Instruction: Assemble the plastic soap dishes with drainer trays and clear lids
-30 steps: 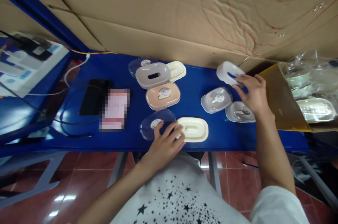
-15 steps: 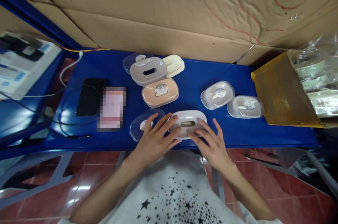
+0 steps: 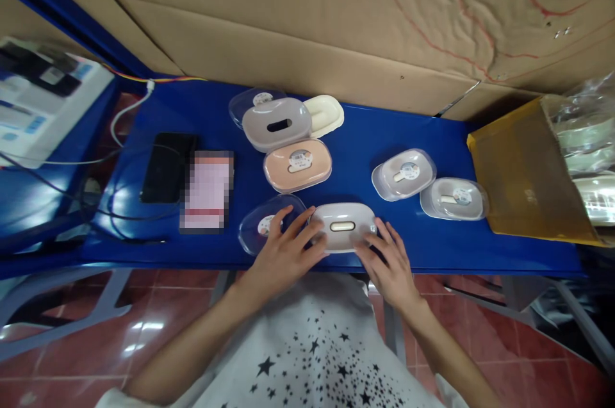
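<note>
A pale grey oval plastic box [image 3: 343, 212] lies near the table's front edge, a cream strip showing in its top slot. My left hand [image 3: 284, 248] grips its left end, thumb at the near side and the other fingers spread over the end. At the right end, my right hand [image 3: 388, 259] has bent fingers on the rim. A clear oval lid [image 3: 250, 223] with a round sticker lies partly under my left fingers. Behind are a peach lidded box [image 3: 276, 168], a grey slotted piece [image 3: 254, 126] and a cream tray [image 3: 331, 114].
Two lidded grey boxes [image 3: 423, 166] stand on the right, near an open cardboard carton [image 3: 509, 171] of plastic-wrapped pieces. Left on the blue table [image 3: 346, 171] lie a black phone-like slab [image 3: 166, 171], a blurred-out screen [image 3: 206, 190] and cables. Brown cardboard [image 3: 269, 11] covers the back.
The slot, dark brownish before, now shows a cream strip. My right hand has shifted slightly outward to the box's right end. The whole view has moved a little.
</note>
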The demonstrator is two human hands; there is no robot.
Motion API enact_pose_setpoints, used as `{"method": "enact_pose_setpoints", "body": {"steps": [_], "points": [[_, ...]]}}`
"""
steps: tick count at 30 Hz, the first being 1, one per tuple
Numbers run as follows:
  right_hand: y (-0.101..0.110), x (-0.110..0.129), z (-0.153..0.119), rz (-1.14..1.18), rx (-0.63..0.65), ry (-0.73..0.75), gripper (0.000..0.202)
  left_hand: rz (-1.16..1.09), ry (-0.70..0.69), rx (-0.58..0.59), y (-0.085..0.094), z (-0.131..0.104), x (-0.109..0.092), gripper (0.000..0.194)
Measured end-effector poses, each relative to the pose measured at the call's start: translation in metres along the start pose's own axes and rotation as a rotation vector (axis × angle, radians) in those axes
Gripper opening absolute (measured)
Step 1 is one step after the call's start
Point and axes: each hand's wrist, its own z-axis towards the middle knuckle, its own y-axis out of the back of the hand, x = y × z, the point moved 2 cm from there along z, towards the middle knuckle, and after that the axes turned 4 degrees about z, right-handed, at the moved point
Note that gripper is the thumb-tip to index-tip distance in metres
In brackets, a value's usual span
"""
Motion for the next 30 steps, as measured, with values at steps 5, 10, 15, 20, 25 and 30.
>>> {"method": "enact_pose_setpoints", "body": {"steps": [5,10,15,20,25,30], "points": [[0.003,0.003,0.004,-0.022,0.046,-0.012,0.043,-0.005,0.021,0.042,0.012,-0.004,0.004,0.026],[0.009,-0.002,0.002,0.036,0.037,-0.052,0.052,0.120,0.283,0.086,0.040,-0.030,0.027,0.051],[0.004,-0.005,0.001,0.084,-0.003,-0.129,0.065,0.096,0.427,0.108,0.049,-0.049,0.036,0.046],[0.014,-0.004,0.013,0.154,-0.074,-0.121,0.073,-0.079,0.346,-0.053,0.062,-0.029,0.025,0.048],[0.025,-0.017,0.023,0.237,0.000,-0.026,0.087,-0.223,0.102,-0.005,0.039,0.006,0.007,0.049],[0.026,-0.034,0.023,0.225,0.056,-0.004,0.085,-0.277,0.026,0.055,0.008,0.016,0.005,0.052]]}}
